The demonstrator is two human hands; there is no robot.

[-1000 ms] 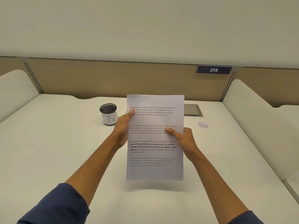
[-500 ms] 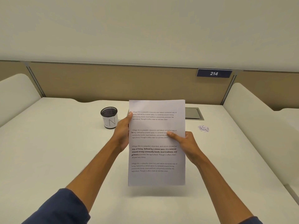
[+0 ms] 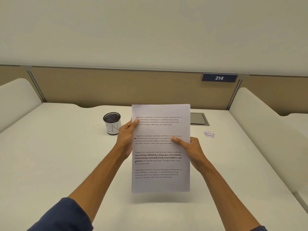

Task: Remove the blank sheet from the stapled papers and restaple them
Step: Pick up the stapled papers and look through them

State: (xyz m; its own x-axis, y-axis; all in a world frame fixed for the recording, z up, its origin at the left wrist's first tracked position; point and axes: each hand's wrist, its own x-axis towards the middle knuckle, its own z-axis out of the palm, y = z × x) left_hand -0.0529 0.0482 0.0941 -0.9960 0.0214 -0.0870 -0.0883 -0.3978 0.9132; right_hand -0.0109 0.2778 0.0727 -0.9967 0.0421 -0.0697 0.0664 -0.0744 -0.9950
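Note:
I hold the stapled papers (image 3: 160, 182) upright above the white desk (image 3: 58, 164), the top page printed with several paragraphs of text. My left hand (image 3: 125, 139) grips the left edge, thumb on the front near the first paragraph. My right hand (image 3: 191, 149) grips the right edge, thumb laid across the second paragraph. No staple shows on the page, and the sheets behind the top one are hidden. No stapler is in view.
A black mesh cup (image 3: 112, 123) with a white label stands on the desk left of the papers. A grey cable hatch (image 3: 199, 119) lies behind them on the right, with a small scribbled scrap (image 3: 208, 134) near it. Padded dividers flank the desk; a sign reads 214 (image 3: 219, 78).
The papers and both hands have barely shifted; the view tilted slightly, so everything sits a little lower in frame. The grips are unchanged.

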